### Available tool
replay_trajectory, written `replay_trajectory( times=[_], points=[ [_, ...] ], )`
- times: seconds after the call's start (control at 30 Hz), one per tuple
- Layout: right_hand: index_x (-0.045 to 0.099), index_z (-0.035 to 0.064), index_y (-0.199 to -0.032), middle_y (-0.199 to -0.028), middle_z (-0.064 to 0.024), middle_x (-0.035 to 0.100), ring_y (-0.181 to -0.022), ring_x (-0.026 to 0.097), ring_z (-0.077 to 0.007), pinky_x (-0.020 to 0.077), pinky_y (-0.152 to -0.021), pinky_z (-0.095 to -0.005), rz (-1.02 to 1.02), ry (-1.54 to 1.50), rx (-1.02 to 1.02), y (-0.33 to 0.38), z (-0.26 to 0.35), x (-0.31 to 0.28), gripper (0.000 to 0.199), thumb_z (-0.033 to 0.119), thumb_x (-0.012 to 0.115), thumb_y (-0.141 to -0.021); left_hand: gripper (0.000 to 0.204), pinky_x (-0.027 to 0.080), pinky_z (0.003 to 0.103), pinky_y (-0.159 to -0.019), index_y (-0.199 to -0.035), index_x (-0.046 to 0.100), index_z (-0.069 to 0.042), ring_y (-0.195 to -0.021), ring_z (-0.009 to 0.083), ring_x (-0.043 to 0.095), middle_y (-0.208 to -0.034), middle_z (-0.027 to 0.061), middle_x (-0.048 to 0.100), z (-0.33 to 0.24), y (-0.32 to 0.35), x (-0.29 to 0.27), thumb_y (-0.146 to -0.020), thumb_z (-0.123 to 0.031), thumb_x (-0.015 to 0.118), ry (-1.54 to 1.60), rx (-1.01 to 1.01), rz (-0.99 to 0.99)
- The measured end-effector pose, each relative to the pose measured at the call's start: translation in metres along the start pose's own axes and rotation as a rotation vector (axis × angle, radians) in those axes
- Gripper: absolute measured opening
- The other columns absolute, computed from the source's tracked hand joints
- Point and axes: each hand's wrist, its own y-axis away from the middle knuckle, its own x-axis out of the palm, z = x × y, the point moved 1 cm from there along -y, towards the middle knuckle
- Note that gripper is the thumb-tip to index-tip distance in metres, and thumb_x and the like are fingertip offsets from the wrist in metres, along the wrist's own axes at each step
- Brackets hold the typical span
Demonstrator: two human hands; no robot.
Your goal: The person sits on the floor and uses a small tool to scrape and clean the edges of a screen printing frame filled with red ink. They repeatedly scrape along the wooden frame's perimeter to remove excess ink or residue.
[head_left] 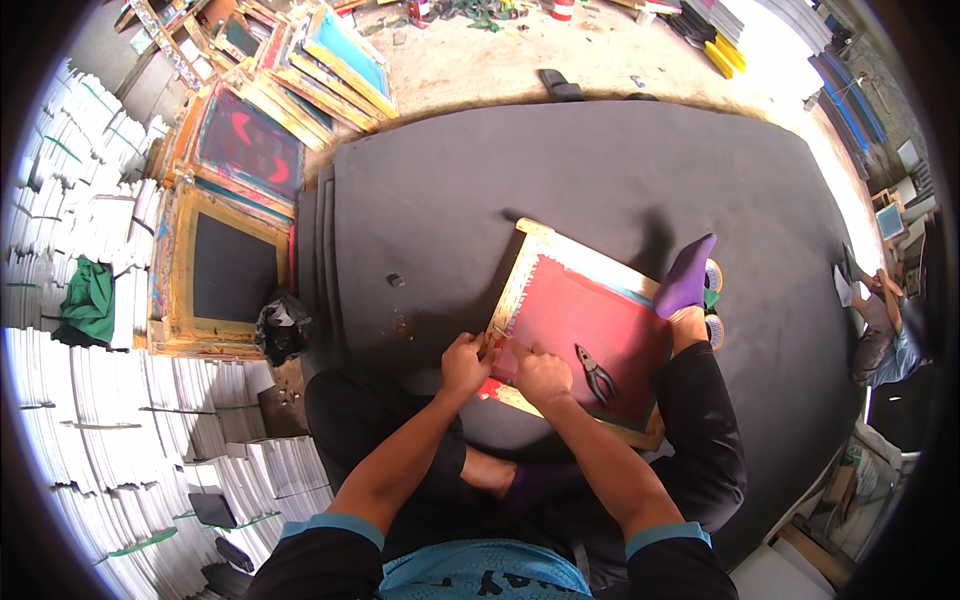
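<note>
A wooden screen frame [530, 246] with red mesh [590, 310] lies on a dark grey mat [600, 170] in front of me. My left hand [465, 362] grips the frame's near left wooden edge. My right hand [540, 375] rests on the mesh beside that edge, fingers pressed down near the left hand. A pair of pliers [597, 375] lies on the mesh just right of my right hand. My foot in a purple sock [687, 278] rests on the frame's right side.
More wooden screen frames [235, 215] are stacked at the left and top left. White paper stacks [90, 400] line the left side, with a green cloth [88, 300] on them. A black bag [283, 325] sits by the mat's edge. Another person [885, 320] sits at the far right.
</note>
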Motion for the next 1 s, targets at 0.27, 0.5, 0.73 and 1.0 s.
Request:
replay_trajectory(
  times=[0.27, 0.5, 0.73, 1.0],
  points=[
    [0.064, 0.0238, -0.14, -0.086, -0.0161, 0.068, -0.075, 0.073, -0.0393, 0.0614, -0.065, -0.0506, -0.117, -0.102, -0.097, 0.0, -0.021, 0.013, 0.045, 0.017, 0.062, -0.095, 0.043, 0.055, 0.045, -0.073, -0.113, 0.076, -0.004, -0.081, 0.0346, 0.068, -0.089, 0.0125, 0.066, 0.0, -0.001, 0.001, -0.082, -0.033, 0.085, 0.019, 0.035, -0.032],
    [0.07, 0.0211, -0.134, -0.101, -0.0166, 0.077, -0.086, 0.075, -0.039, 0.0606, -0.078, -0.0508, -0.071, -0.178, -0.093, -0.005, -0.023, 0.014, 0.039, 0.018, 0.066, -0.095, 0.041, 0.055, 0.045, -0.071, -0.113, 0.076, -0.005, -0.081, 0.0343, 0.068, -0.089, 0.0122, 0.065, 0.003, 0.0, -0.002, -0.083, -0.031, 0.085, 0.019, 0.04, -0.04],
    [0.069, 0.0221, -0.135, -0.097, -0.0168, 0.077, -0.082, 0.075, -0.0374, 0.0604, -0.073, -0.0516, -0.15, -0.392, -0.174, -0.019, -0.04, 0.031, 0.038, 0.022, 0.065, -0.097, 0.043, 0.055, 0.045, -0.074, -0.117, 0.076, -0.006, -0.083, 0.0339, 0.069, -0.09, 0.0125, 0.066, -0.001, -0.003, -0.005, -0.084, -0.033, 0.084, -0.004, 0.052, 0.01],
    [0.072, 0.0236, -0.131, -0.093, -0.0169, 0.076, -0.082, 0.075, -0.0371, 0.0601, -0.071, -0.0502, -0.22, -0.301, -0.142, -0.015, -0.03, 0.014, 0.036, 0.021, 0.068, -0.096, 0.042, 0.055, 0.044, -0.074, -0.117, 0.077, -0.009, -0.082, 0.0335, 0.069, -0.09, 0.0111, 0.068, -0.002, -0.004, -0.01, -0.084, -0.034, 0.084, 0.064, 0.043, 0.035]
  ],
)
